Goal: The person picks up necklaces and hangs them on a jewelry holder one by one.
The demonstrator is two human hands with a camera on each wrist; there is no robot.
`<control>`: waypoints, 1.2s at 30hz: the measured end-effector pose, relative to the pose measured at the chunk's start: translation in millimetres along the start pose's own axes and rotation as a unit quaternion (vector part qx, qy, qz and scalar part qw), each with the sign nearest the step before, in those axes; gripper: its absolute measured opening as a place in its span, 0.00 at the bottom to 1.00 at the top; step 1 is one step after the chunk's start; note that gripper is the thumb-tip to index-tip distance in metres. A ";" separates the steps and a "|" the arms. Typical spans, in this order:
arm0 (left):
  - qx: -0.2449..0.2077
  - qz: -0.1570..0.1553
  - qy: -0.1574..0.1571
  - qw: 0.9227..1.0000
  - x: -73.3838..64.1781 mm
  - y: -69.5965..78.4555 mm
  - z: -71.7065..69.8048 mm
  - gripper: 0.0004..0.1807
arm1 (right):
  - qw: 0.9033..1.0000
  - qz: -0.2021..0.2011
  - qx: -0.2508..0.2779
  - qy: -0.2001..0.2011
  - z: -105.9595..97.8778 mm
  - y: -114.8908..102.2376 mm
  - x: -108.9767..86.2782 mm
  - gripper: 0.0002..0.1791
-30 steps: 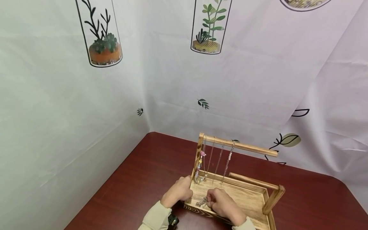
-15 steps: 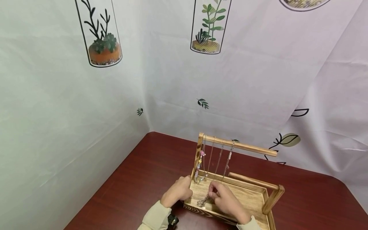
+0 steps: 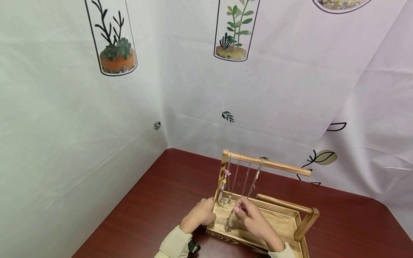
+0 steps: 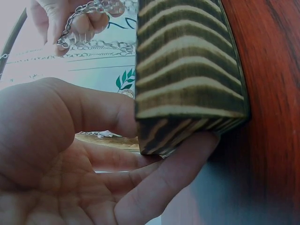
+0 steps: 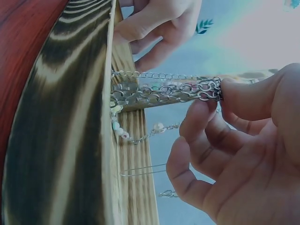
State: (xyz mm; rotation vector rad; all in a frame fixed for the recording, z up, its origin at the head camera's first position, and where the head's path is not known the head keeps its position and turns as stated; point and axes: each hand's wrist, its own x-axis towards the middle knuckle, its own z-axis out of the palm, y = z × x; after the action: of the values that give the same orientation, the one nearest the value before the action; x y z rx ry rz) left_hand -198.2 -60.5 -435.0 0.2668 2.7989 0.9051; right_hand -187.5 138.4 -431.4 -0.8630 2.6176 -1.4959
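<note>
My right hand pinches a silver chain necklace between thumb and index finger. Its lower part hangs down to the floor of a wooden jewelry stand's tray. At the tray's left front corner, my left hand grips the wall; the left wrist view has thumb and fingers on either side of the dark-striped corner. Several necklaces hang from the stand's upper rod, among them a colourful beaded one with a pink flower at the left and a chain with pale beads.
A lower wooden bar runs along the back right to a short upright post. Under the stand is a dark red table. White cloth with printed plants stands behind and to the left.
My right hand has risen from the tray floor, moving slightly away from me, and draws the bunched chain up into a hanging length. My left hand stays at the corner.
</note>
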 end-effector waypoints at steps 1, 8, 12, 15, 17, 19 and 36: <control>-0.002 0.000 -0.001 1.000 -0.2 0.0 -0.2 0.19 | 1.000 -0.002 -0.002 0.000 -0.2 -0.3 0.2 0.04; -0.001 0.001 0.004 1.000 -0.4 0.4 -0.8 0.17 | 1.000 -0.003 -0.027 -0.003 -1.2 -4.3 -0.4 0.05; 0.001 0.004 0.008 1.000 -0.3 1.5 -0.9 0.16 | 0.999 0.000 -0.048 0.005 -1.4 -8.5 -1.1 0.06; 0.005 0.006 0.007 1.000 -0.3 1.9 -0.1 0.15 | 0.999 0.012 -0.049 0.010 -1.6 -11.7 -1.4 0.06; 0.006 0.005 0.008 1.000 -0.8 1.9 -0.1 0.15 | 0.999 0.021 -0.046 0.011 -1.5 -13.8 -1.2 0.06; 0.006 0.004 0.008 1.000 -1.3 1.5 0.0 0.17 | 0.999 0.026 -0.043 0.009 -1.5 -15.9 -0.6 0.06; 0.001 -0.011 -0.008 1.000 -1.3 0.9 0.0 0.19 | 1.000 -0.001 0.020 -0.012 -21.0 -45.4 3.0 0.07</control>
State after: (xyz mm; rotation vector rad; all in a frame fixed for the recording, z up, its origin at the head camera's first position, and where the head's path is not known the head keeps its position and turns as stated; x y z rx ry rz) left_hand -196.9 -60.1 -434.3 0.2402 2.7832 0.8920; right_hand -175.0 135.9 -383.0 -0.8748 2.5629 -1.5231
